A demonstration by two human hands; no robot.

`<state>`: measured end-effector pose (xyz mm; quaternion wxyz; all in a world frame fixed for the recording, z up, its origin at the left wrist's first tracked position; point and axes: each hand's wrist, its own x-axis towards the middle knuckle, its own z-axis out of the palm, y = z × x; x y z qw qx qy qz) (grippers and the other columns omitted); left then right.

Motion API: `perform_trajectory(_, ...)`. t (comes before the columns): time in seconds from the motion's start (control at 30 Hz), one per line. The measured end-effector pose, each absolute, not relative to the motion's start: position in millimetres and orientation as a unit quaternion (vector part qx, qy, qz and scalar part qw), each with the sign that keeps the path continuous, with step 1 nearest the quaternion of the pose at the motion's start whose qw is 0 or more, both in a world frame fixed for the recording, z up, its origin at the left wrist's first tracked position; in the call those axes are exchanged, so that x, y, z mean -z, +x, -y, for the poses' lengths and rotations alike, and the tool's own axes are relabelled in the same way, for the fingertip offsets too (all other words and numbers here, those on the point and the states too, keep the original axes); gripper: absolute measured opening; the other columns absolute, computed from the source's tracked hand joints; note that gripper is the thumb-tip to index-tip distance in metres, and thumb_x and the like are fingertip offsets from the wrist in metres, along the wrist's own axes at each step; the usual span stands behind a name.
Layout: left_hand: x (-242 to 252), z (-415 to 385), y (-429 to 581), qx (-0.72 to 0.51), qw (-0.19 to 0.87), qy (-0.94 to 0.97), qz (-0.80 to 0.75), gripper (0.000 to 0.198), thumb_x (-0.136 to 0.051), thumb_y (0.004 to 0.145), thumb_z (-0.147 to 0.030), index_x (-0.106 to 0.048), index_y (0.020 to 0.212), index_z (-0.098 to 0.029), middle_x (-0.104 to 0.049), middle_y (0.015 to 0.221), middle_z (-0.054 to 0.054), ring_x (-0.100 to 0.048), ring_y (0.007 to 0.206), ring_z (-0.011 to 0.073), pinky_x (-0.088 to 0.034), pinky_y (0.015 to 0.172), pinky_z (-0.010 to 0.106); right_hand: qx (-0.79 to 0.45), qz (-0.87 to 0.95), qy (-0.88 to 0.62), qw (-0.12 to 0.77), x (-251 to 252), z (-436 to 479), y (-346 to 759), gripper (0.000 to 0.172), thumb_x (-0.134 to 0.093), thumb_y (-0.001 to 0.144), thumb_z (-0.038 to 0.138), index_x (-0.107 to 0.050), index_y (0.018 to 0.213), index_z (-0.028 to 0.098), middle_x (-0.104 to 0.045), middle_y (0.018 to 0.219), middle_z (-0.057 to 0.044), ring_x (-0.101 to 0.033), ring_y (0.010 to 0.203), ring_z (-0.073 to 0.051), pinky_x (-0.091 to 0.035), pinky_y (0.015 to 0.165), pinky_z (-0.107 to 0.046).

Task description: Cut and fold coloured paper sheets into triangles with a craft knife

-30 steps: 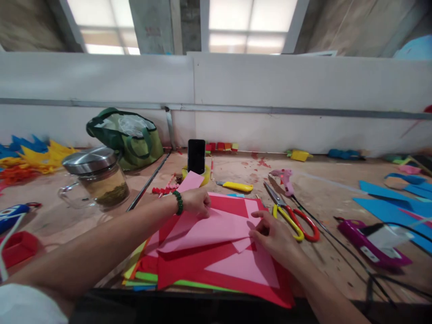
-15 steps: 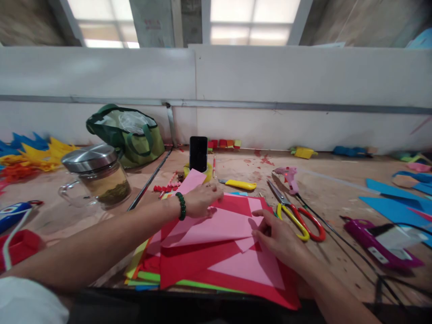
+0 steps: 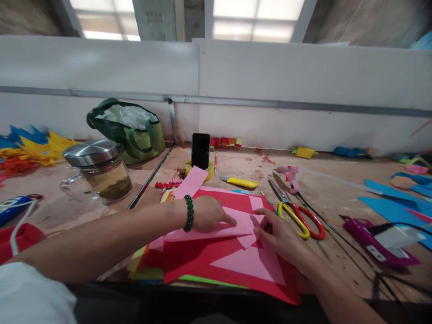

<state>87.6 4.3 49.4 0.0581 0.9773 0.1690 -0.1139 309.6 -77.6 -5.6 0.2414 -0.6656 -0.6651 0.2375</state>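
Observation:
A folded sheet of pink paper (image 3: 209, 230) lies over red paper (image 3: 192, 258) on a stack of coloured sheets. My left hand (image 3: 205, 216), with a green bead bracelet at the wrist, rests on the pink sheet, its index finger stretched out along it; the other fingers are mostly hidden below. At the sheet's right end, my right hand (image 3: 275, 229) pinches the edge between thumb and fingers. A smaller pink strip (image 3: 191, 181) sticks out beyond the left hand. To the right of the stack lie scissors (image 3: 297, 220) with red and yellow handles.
A yellow utility knife (image 3: 241, 182) and a pink glue gun (image 3: 288, 177) lie behind the stack. A phone (image 3: 200, 150) stands upright at the back. On the left are a glass mug (image 3: 103, 173) and a green bag (image 3: 135, 135); a purple power strip (image 3: 378, 243) lies right.
My left hand has come down and nearer onto the pink sheet, its index finger now pointing right along it. My right hand has stayed at the sheet's right end.

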Motion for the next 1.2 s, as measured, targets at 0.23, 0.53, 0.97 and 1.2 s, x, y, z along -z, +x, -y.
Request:
perform_trajectory(0.23,-54.5,15.4,109.8,0.213,0.044,0.961,-0.170,0.064,-0.052,0.082,-0.018,-0.037,0.143,-0.034,-0.071,0.094,0.010,-0.060,0.073,0.0250,-0.035,0.056,0.028,-0.234,0.673,-0.660,0.239,11.2,78.1,311.4,0.036,-0.051,0.077,0.029,-0.053,0.110,0.018,-0.061,0.067,0.001,-0.058,0.062,-0.018,-0.043,0.059,-0.031)
perform_trajectory(0.53,-59.2,25.3,102.8,0.227,0.029,0.960,-0.164,0.061,-0.048,0.085,-0.014,-0.038,0.142,-0.032,-0.072,0.094,0.013,-0.064,0.082,0.0285,-0.041,0.060,0.029,-0.246,0.675,-0.657,0.228,16.0,76.5,314.8,0.039,-0.050,0.079,0.028,-0.050,0.116,0.016,-0.061,0.071,0.000,-0.058,0.064,-0.018,-0.043,0.060,-0.031)
perform_trajectory(0.97,-31.1,48.4,64.8,0.149,-0.005,0.955,-0.256,0.065,-0.051,0.087,-0.022,-0.027,0.143,-0.045,-0.053,0.127,0.021,-0.053,0.114,0.0420,-0.048,0.077,0.049,-0.245,0.673,-0.668,0.202,9.6,76.0,315.3,0.045,-0.051,0.076,0.030,-0.052,0.118,0.013,-0.063,0.073,-0.001,-0.059,0.066,-0.018,-0.043,0.062,-0.031)
perform_trajectory(1.2,-27.4,79.1,33.6,0.122,0.024,0.936,-0.331,0.062,-0.053,0.087,-0.016,-0.035,0.143,-0.037,-0.042,0.140,0.021,-0.041,0.129,0.0402,-0.042,0.094,0.056,-0.246,0.671,-0.670,0.200,6.2,74.3,313.3,0.047,-0.051,0.077,0.030,-0.052,0.119,0.010,-0.064,0.073,-0.003,-0.060,0.067,-0.019,-0.044,0.063,-0.031)
